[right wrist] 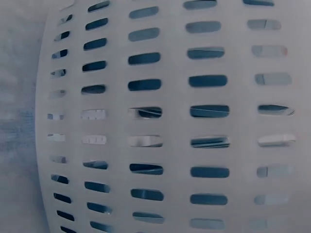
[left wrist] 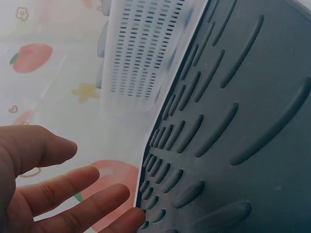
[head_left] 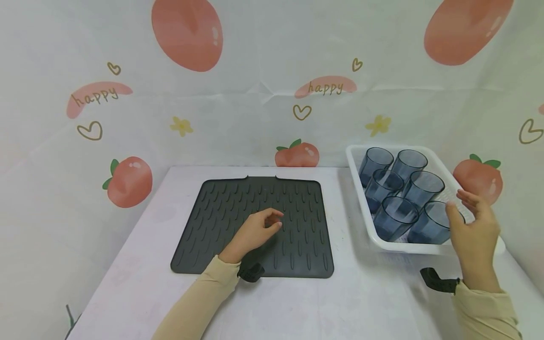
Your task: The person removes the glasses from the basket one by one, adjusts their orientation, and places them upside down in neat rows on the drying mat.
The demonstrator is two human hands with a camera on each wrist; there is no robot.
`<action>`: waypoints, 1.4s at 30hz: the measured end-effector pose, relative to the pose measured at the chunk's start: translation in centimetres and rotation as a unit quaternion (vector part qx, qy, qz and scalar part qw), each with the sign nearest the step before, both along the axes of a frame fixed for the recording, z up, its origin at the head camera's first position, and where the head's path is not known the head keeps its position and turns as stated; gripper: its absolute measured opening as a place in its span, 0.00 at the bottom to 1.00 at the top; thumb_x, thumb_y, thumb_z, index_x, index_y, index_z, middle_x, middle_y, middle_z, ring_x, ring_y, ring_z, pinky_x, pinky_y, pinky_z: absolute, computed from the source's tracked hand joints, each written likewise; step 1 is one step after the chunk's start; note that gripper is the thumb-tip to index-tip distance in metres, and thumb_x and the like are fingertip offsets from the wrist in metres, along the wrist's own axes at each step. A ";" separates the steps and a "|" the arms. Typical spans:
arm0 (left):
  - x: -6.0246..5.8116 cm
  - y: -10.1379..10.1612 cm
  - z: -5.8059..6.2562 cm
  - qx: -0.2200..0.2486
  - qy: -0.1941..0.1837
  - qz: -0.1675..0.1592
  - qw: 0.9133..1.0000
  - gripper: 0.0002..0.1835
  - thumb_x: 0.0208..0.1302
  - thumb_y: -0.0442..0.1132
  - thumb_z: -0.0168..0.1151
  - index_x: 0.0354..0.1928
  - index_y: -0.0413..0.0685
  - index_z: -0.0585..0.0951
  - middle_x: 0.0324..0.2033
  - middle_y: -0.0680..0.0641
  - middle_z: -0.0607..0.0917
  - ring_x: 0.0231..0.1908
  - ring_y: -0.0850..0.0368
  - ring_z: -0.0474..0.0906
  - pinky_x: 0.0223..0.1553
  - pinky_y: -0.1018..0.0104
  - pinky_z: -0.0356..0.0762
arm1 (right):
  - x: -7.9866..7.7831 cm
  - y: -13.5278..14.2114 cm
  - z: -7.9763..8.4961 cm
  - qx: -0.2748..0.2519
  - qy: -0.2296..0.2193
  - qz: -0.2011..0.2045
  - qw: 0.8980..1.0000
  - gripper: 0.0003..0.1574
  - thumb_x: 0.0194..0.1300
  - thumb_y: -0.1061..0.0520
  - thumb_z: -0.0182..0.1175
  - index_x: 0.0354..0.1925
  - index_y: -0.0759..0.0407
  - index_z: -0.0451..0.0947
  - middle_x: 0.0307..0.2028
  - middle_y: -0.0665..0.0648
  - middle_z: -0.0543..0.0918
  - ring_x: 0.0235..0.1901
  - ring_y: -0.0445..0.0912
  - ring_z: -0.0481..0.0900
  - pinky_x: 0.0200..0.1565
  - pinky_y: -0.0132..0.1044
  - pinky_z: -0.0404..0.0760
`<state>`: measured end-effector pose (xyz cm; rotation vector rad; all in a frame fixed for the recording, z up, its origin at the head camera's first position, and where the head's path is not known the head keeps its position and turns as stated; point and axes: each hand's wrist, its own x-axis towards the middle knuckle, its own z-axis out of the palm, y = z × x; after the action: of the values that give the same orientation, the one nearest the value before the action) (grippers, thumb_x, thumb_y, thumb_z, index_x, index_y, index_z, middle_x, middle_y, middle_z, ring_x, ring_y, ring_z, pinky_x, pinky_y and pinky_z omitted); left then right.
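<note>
My left hand (head_left: 257,229) hovers over the dark ribbed drying mat (head_left: 306,245), holding nothing. In the left wrist view its fingers (left wrist: 80,208) are apart and loosely bent. At the basket's front right corner, my right hand (head_left: 476,231) has its thumb and fingers parted beside the nearest blue glass tumbler (head_left: 431,226). Whether the thumb touches that rim I cannot tell. Several such tumblers stand in the white plastic basket (head_left: 369,238), mouths up and slightly tilted. Only the slotted basket wall (right wrist: 175,126), with blue glass behind it, fills the right wrist view; the right hand is out of that view.
A white table (head_left: 280,307) carries the mat at centre left and the basket at right. Behind them hangs a white cloth (head_left: 255,123) printed with peaches, hearts and flowers. A strip of tabletop separates mat and basket.
</note>
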<state>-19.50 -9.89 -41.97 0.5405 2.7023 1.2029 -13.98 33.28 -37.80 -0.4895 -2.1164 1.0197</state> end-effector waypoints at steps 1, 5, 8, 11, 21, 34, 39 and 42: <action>0.0 0.0 0.0 0.000 0.000 0.001 1.000 0.18 0.70 0.45 0.58 0.58 0.49 0.78 0.47 0.51 0.84 0.51 0.51 0.80 0.52 0.51 0.79 | 0.0 0.0 -0.1 0.001 -0.001 0.000 1.000 0.25 0.66 0.53 0.57 0.61 0.51 0.75 0.59 0.46 0.79 0.56 0.26 0.71 0.61 0.22 0.65; 0.1 -0.1 0.1 -0.002 0.000 0.003 1.000 0.18 0.70 0.46 0.58 0.58 0.49 0.78 0.46 0.51 0.84 0.51 0.52 0.80 0.52 0.52 0.79 | -0.1 0.1 -0.4 0.000 -0.009 0.004 1.000 0.26 0.66 0.54 0.58 0.62 0.53 0.74 0.60 0.49 0.78 0.57 0.25 0.71 0.63 0.23 0.63; 0.1 -0.1 0.1 0.000 0.000 0.003 1.000 0.18 0.70 0.45 0.58 0.58 0.49 0.78 0.46 0.51 0.84 0.50 0.52 0.80 0.51 0.52 0.79 | -0.1 0.1 -0.5 -0.004 -0.031 0.004 1.000 0.28 0.66 0.53 0.59 0.63 0.53 0.73 0.62 0.53 0.77 0.61 0.31 0.71 0.64 0.24 0.62; 0.1 -0.2 0.0 0.001 -0.002 0.004 1.000 0.18 0.70 0.46 0.58 0.58 0.49 0.78 0.47 0.52 0.84 0.51 0.52 0.80 0.52 0.52 0.79 | -0.2 0.1 -0.6 -0.008 -0.057 0.004 0.998 0.29 0.67 0.51 0.58 0.65 0.51 0.71 0.64 0.57 0.74 0.65 0.42 0.70 0.68 0.30 0.63; 0.1 -0.3 0.2 0.003 -0.006 0.004 1.000 0.17 0.70 0.45 0.57 0.58 0.50 0.78 0.47 0.51 0.84 0.52 0.51 0.80 0.53 0.52 0.79 | -0.1 0.3 -0.3 -0.019 -0.115 0.024 0.993 0.34 0.67 0.50 0.57 0.69 0.51 0.65 0.68 0.59 0.68 0.68 0.57 0.66 0.71 0.48 0.60; 0.2 -0.3 0.2 0.004 -0.003 0.001 1.000 0.17 0.70 0.44 0.57 0.58 0.49 0.78 0.47 0.50 0.84 0.51 0.51 0.80 0.53 0.51 0.78 | 0.2 0.4 -0.3 0.003 -0.135 0.025 0.991 0.35 0.64 0.51 0.61 0.68 0.50 0.67 0.67 0.58 0.69 0.68 0.49 0.66 0.68 0.30 0.60; 0.2 -0.3 0.2 0.001 -0.001 0.002 1.000 0.17 0.70 0.44 0.58 0.58 0.49 0.78 0.47 0.50 0.84 0.51 0.51 0.79 0.53 0.51 0.78 | 0.4 0.5 -0.1 0.021 -0.147 0.063 0.987 0.39 0.66 0.48 0.59 0.71 0.57 0.62 0.68 0.66 0.65 0.67 0.63 0.64 0.69 0.56 0.60; 0.2 -0.3 0.2 0.004 0.000 0.001 1.000 0.17 0.70 0.44 0.57 0.58 0.49 0.78 0.48 0.50 0.84 0.51 0.51 0.79 0.54 0.51 0.78 | 0.5 0.7 -0.1 0.033 -0.155 0.083 0.984 0.41 0.66 0.47 0.59 0.71 0.59 0.60 0.69 0.70 0.63 0.66 0.68 0.62 0.66 0.64 0.58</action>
<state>-19.26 -10.17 -41.79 0.5402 2.7000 1.2132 -13.46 33.96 -37.93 -0.4702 -2.4958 1.0129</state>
